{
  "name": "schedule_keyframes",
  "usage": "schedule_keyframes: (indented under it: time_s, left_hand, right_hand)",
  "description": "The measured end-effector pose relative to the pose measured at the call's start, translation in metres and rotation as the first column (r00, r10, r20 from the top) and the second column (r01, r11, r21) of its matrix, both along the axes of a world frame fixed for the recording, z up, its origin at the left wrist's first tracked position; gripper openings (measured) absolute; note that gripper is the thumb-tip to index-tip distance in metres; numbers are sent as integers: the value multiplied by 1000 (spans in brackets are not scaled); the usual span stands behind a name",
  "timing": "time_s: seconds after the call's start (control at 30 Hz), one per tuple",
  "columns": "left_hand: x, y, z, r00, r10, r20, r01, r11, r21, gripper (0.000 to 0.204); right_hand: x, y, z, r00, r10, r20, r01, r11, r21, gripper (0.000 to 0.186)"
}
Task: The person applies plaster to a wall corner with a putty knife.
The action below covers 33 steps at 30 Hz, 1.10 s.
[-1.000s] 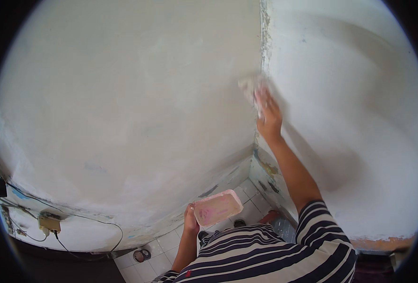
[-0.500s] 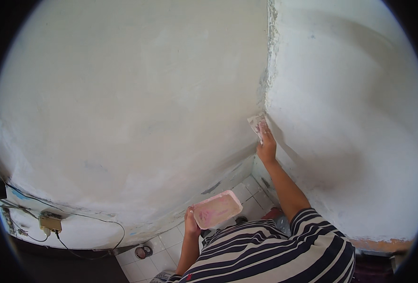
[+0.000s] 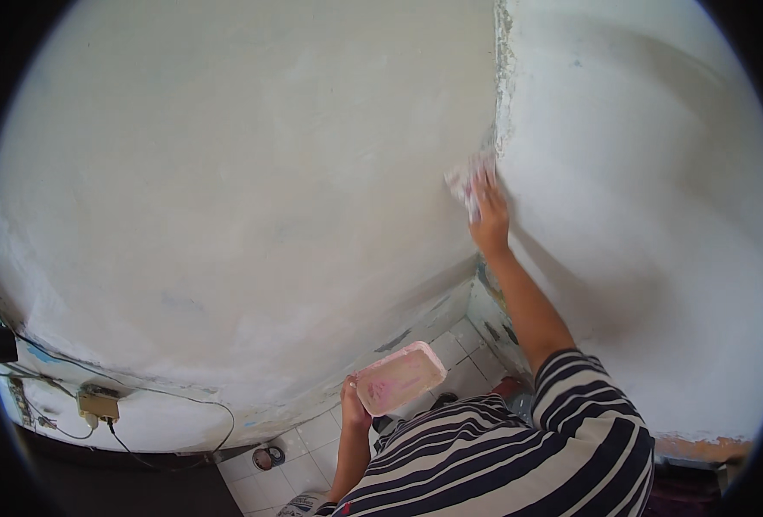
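My right hand (image 3: 491, 217) presses a flat putty scraper (image 3: 460, 184), smeared white and pink, against the left wall (image 3: 252, 198) close to the inner corner. Its fingers lie over the scraper's back and cover part of it. Low in front of my body, my left hand (image 3: 355, 407) grips the left end of a shallow pink tray (image 3: 422, 347). Pale filler with pink streaks coats the inside of the tray. Most of the left fingers are hidden beneath it.
Rough, flaking plaster (image 3: 504, 77) runs up the corner beside the white right wall (image 3: 640, 224). At lower left, a socket box (image 3: 98, 405) has plugs and loose cables (image 3: 170, 399). A round object (image 3: 266, 457) sits on the tiled floor (image 3: 299, 474).
My right hand has slid the scraper upward along the corner. The tray in my left hand has barely shifted, and the whole view has tilted slightly.
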<state>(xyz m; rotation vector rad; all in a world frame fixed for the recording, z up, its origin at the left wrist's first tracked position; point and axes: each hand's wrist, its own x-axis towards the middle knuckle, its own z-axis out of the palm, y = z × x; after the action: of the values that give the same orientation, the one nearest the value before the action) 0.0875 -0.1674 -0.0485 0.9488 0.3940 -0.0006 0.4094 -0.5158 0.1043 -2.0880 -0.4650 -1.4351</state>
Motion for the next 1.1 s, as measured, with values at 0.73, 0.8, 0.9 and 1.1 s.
schedule_keyframes:
  time_s: [0.73,0.8,0.9,1.1]
  left_hand:
    - [-4,3,-6,998,-65,-12,66,997,41,55]
    - [0,-2,1,999,-22,-25,22,1000,-10,41]
    - [5,-12,19,998,29,-52,-32,998,-59,26]
    - [4,-6,5,999,-37,-12,37,999,14,39]
  right_hand:
    - [-44,2,-73,965,54,-258,-66,997,-38,68]
    - [-75,-9,-94,871,134,-472,-130,991,41,69]
    - [-80,0,-68,940,151,-307,-117,985,128,71]
    - [-37,30,150,981,99,168,-126,980,156,71]
